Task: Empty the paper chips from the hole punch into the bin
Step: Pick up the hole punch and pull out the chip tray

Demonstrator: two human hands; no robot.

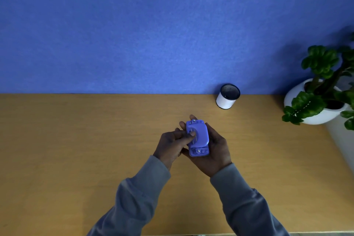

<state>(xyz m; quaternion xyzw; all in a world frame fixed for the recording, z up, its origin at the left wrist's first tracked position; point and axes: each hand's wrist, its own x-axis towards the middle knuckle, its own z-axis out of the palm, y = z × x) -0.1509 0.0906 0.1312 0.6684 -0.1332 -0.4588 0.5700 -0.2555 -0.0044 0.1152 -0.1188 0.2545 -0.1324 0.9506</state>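
A small purple hole punch [199, 137] is held above the middle of the wooden desk [76, 149]. My right hand [214, 149] cradles it from below and from the right, fingers wrapped behind it. My left hand [172, 143] touches its left side, thumb and fingertips pressed on the top face near two metal pins. The bin [228, 96], a small white cylinder with a dark mesh inside, stands at the back of the desk against the wall, to the right of the hands and apart from them. No paper chips are visible.
A blue felt wall panel [153, 25] rises behind the desk. A white pot with a green leafy plant [321, 92] stands at the right edge, close to the bin. Grey sleeves cover both forearms.
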